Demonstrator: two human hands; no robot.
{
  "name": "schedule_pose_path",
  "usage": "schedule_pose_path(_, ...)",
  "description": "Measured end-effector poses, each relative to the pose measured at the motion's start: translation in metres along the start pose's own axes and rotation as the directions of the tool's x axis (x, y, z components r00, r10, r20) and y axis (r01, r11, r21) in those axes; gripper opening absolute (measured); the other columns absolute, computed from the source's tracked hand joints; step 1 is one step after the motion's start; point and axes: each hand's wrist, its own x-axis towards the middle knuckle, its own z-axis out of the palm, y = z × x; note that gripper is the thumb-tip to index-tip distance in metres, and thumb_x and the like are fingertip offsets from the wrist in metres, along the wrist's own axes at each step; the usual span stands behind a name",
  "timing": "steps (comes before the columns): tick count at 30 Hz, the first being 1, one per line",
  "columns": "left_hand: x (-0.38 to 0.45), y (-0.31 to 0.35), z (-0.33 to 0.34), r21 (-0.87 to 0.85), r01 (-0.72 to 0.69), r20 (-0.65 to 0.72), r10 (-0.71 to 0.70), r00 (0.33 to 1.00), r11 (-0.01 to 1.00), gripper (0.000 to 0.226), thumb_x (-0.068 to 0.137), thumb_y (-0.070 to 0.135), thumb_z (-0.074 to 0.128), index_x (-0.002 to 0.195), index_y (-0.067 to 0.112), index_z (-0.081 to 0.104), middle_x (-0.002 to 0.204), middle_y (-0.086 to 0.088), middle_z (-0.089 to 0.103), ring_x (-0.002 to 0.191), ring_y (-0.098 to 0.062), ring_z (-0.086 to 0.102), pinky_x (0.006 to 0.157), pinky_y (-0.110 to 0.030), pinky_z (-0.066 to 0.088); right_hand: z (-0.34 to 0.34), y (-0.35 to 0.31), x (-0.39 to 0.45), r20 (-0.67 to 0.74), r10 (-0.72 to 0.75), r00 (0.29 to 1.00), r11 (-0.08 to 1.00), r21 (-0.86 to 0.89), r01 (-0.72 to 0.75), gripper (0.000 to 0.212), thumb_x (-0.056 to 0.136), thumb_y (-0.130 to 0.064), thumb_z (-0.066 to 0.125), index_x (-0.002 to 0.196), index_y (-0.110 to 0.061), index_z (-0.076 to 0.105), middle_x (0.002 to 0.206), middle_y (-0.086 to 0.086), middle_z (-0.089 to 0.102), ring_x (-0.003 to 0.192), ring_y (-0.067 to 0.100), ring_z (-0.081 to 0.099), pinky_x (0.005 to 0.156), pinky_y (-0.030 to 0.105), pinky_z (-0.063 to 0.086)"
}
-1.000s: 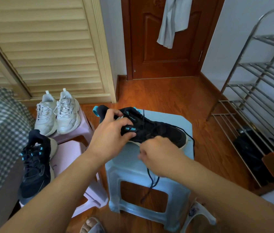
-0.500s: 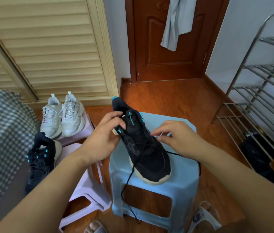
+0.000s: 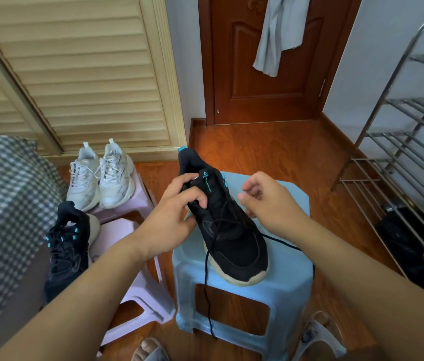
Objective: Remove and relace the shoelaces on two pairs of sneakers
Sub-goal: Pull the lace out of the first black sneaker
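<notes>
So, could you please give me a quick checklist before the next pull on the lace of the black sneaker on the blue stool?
1. Black sneaker seated on blue stool: ok.
2. Left hand grips the shoe's collar: ok.
3. Right hand pinching the lace: cannot tell.
4. Black lace hangs free off the stool front: ok.
5. Lace out of all eyelets: not ok.

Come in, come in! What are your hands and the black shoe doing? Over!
Left hand grips black sneaker on blue stool. Right hand curled beside the laces, grip unclear. Nothing blocking.
</notes>
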Motion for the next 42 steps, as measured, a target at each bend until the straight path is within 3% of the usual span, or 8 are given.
schedule_pose_path(7, -0.001, 0.006, -0.001, 0.121, 0.002, -0.005, -0.002, 1.0, 0.993, 0.034, 0.072, 0.012, 0.059, 0.094, 0.038, 0.054, 0.142, 0.015, 0.032, 0.144, -0.014, 0.029, 0.116, -0.05, 0.029, -0.006, -0.005, -0.01, 0.136, 0.121, 0.983, 0.97, -0.227, -0.088, 0.013, 0.089, -0.017, 0.074, 0.081, -0.021, 0.064, 0.061, -0.001, 0.069, 0.05, 0.005, 0.065, 0.054, 0.025, 0.045)
schedule_pose_path(13, -0.003, 0.022, 0.008, 0.23, -0.036, -0.023, 0.042, 0.999, 0.973, 0.038, 0.08, 0.011, 0.077, 0.102, 0.038, 0.063, 0.129, 0.008, 0.03, 0.112, -0.017, 0.048, 0.103, -0.033, 0.042, -0.004, -0.018, -0.017, 0.078, 0.176, 0.981, 0.857, -0.502, -0.114, 0.031, 0.089, -0.043, 0.07, 0.073, -0.017, 0.067, 0.071, 0.003, 0.067, 0.074, 0.021, 0.064, 0.064, 0.031, 0.049)
schedule_pose_path(22, -0.008, 0.034, 0.005, 0.323, 0.072, -0.031, -0.066, 0.997, 0.944, 0.029, 0.085, 0.027, 0.08, 0.104, 0.044, 0.068, 0.122, 0.016, 0.023, 0.111, -0.016, 0.051, 0.094, -0.033, 0.05, -0.009, -0.018, 0.002, 0.125, 0.43, 0.894, 0.86, -0.359, -0.363, 0.027, 0.088, -0.032, 0.071, 0.086, -0.006, 0.067, 0.084, 0.011, 0.065, 0.078, 0.027, 0.063, 0.063, 0.029, 0.044)
schedule_pose_path(28, -0.006, 0.023, -0.009, 0.251, 0.134, -0.041, -0.127, 0.991, 0.959, 0.026, 0.084, 0.023, 0.083, 0.095, 0.045, 0.074, 0.122, 0.012, 0.029, 0.106, -0.01, 0.047, 0.102, -0.026, 0.04, -0.108, 0.057, 0.007, -0.248, 0.613, 0.751, 0.435, -0.687, -0.582, 0.019, 0.088, -0.018, 0.062, 0.103, -0.007, 0.067, 0.099, 0.013, 0.063, 0.087, 0.03, 0.063, 0.078, 0.038, 0.055)
schedule_pose_path(30, -0.008, 0.022, -0.009, 0.237, 0.11, -0.046, -0.102, 0.994, 0.965, 0.028, 0.084, 0.021, 0.083, 0.094, 0.045, 0.073, 0.123, 0.012, 0.029, 0.102, -0.006, 0.046, 0.1, -0.023, 0.039, -0.118, 0.077, 0.006, -0.211, 0.658, 0.723, 0.348, -0.765, -0.541, 0.038, 0.092, -0.024, 0.063, 0.126, -0.006, 0.062, 0.119, 0.014, 0.062, 0.105, 0.031, 0.063, 0.087, 0.037, 0.053)
schedule_pose_path(33, -0.006, 0.021, -0.007, 0.241, 0.079, -0.049, -0.069, 0.996, 0.967, 0.028, 0.083, 0.02, 0.083, 0.096, 0.043, 0.074, 0.123, 0.013, 0.028, 0.101, 0.011, 0.043, 0.099, -0.021, 0.037, -0.099, 0.055, 0.008, -0.038, 0.348, 0.937, 0.715, -0.636, -0.291, 0.046, 0.097, -0.036, 0.06, 0.14, -0.02, 0.056, 0.135, 0.003, 0.059, 0.121, 0.024, 0.057, 0.1, 0.039, 0.049)
schedule_pose_path(36, -0.004, 0.019, -0.005, 0.218, 0.085, -0.049, -0.076, 0.996, 0.972, 0.03, 0.083, 0.02, 0.083, 0.095, 0.046, 0.072, 0.122, 0.017, 0.028, 0.103, 0.002, 0.045, 0.101, -0.024, 0.041, -0.063, 0.011, -0.001, 0.309, 0.113, 0.944, 0.948, -0.319, -0.009, 0.063, 0.091, -0.053, 0.066, 0.148, -0.035, 0.046, 0.144, -0.018, 0.047, 0.133, 0.004, 0.044, 0.108, 0.03, 0.039)
schedule_pose_path(42, -0.009, 0.016, -0.006, 0.194, 0.073, -0.046, -0.065, 0.997, 0.978, 0.035, 0.082, 0.018, 0.084, 0.092, 0.049, 0.071, 0.121, 0.019, 0.028, 0.108, 0.006, 0.048, 0.1, -0.023, 0.043, -0.033, -0.002, -0.004, 0.388, -0.037, 0.921, 0.79, -0.553, 0.265, 0.056, 0.084, -0.051, 0.075, 0.132, -0.028, 0.061, 0.116, -0.007, 0.053, 0.111, 0.013, 0.052, 0.097, 0.035, 0.046)
